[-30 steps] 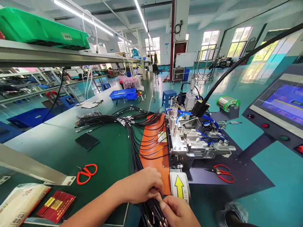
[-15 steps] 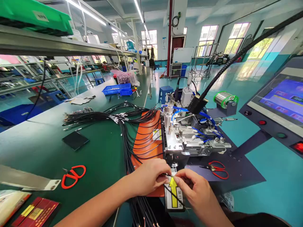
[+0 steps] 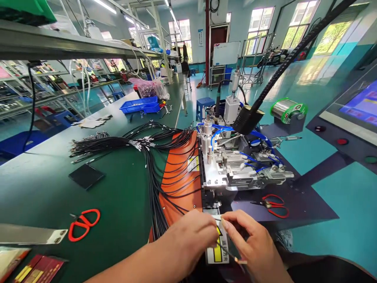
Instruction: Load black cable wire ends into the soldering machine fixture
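Observation:
Just in front of the machine's near end, my right hand point(image 3: 253, 239) pinches a thin black cable between thumb and forefinger. Close beside it on the left, my left hand point(image 3: 196, 234) is closed on the same cable, its fingertips mostly hidden behind its own back. A stretch of the black cable point(image 3: 226, 251) slants down below the hands to a bare, copper-coloured end near my right palm. Under the hands lies a white label plate point(image 3: 209, 255) with a yellow arrow. A thick bundle of black cables point(image 3: 156, 196) runs down left of my left hand, partly over an orange plate point(image 3: 176, 179).
The metal machine point(image 3: 235, 165) with blue tubes stands ahead. Red-handled scissors point(image 3: 275, 206) lie on its dark base; another red-handled pair point(image 3: 84, 224) lies on the green table point(image 3: 123, 208). A solder wire spool point(image 3: 288, 111) and a screen panel point(image 3: 353, 114) are at right.
My left hand has turned so that its back hides more of the fingers. The cable's bare end now shows beside my right palm. The whole view has shifted slightly.

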### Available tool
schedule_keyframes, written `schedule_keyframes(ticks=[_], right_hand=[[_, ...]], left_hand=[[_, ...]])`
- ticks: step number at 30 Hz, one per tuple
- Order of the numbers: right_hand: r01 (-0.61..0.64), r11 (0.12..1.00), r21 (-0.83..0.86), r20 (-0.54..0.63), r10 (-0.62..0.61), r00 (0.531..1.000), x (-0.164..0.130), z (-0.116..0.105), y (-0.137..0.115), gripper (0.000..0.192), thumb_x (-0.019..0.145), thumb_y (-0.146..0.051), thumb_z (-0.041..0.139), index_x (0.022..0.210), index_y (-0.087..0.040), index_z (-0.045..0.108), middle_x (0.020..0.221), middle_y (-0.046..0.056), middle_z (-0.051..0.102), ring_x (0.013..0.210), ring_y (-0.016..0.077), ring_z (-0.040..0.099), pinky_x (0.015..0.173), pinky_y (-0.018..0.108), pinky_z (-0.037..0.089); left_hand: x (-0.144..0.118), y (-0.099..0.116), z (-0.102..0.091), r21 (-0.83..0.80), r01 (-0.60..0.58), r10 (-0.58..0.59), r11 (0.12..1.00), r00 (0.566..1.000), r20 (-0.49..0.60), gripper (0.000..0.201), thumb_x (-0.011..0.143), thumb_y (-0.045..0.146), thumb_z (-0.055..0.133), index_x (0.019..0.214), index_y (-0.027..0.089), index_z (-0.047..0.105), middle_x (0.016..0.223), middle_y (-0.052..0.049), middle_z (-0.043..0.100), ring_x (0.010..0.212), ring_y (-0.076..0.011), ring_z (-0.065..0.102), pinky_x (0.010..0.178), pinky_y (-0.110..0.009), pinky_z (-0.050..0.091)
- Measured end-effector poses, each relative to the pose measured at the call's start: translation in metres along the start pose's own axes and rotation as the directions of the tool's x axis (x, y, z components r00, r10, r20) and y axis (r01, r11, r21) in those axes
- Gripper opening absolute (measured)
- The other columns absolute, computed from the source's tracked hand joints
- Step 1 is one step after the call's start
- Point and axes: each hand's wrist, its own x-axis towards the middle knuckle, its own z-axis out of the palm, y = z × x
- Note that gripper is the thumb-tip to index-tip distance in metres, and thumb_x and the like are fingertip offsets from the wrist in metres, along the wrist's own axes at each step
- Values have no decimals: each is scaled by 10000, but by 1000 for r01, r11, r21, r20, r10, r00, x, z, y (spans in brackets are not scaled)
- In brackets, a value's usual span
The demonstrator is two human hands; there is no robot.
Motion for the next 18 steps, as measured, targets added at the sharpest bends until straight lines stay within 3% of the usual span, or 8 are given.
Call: schedule_keyframes(ticks=[3,7,11,14,16,18], right_hand=[[123,991,-59,67,-119,991,-11,5,5,232,970,-315,495,917,-218,700,817,25,684,698,143,645,633,205,500],[206,973,-108,135,-191,972,-27,7,9,174,936,-276,541,881,-230,699,741,-4,662,612,117,629,569,176,498],[41,989,-141,-39,-47,998,-29,-9,11,194,954,-354,554,902,-256,714,806,-5,698,682,121,668,597,155,521],[-79,981,-175,-229,38,973,-27,-25,15,215,937,-418,583,953,-250,717,864,13,717,712,139,678,610,165,539],[-101,981,-165,-288,50,956,-24,-29,18,259,921,-448,601,1019,-236,713,899,35,727,735,154,689,630,179,558],[-72,990,-123,-318,29,948,-17,-20,18,302,918,-468,607,1068,-223,702,928,52,733,748,161,699,633,187,571]], left_hand=[[7,-5,-3,-192,91,-133,977,967,-218,173,984,136,374,1067,191,515,945,-53,556,831,-159,513,729,-272,434],[18,-15,14,-179,179,-217,967,949,-228,189,1003,211,409,1060,197,588,927,-53,542,784,-154,509,694,-266,433],[22,-20,28,-161,213,-247,964,939,-237,245,1015,295,440,904,183,628,839,-33,516,709,-133,483,630,-251,404],[25,-22,32,-149,192,-226,970,939,-260,291,1023,280,404,859,174,619,826,-38,512,715,-135,485,636,-266,414],[27,-22,34,-107,199,-221,974,934,-279,307,1023,270,386,834,171,607,813,-47,519,716,-145,493,638,-288,429],[24,-20,32,-17,210,-206,977,934,-292,320,1027,262,363,840,177,609,805,-62,539,724,-158,510,641,-312,448]])
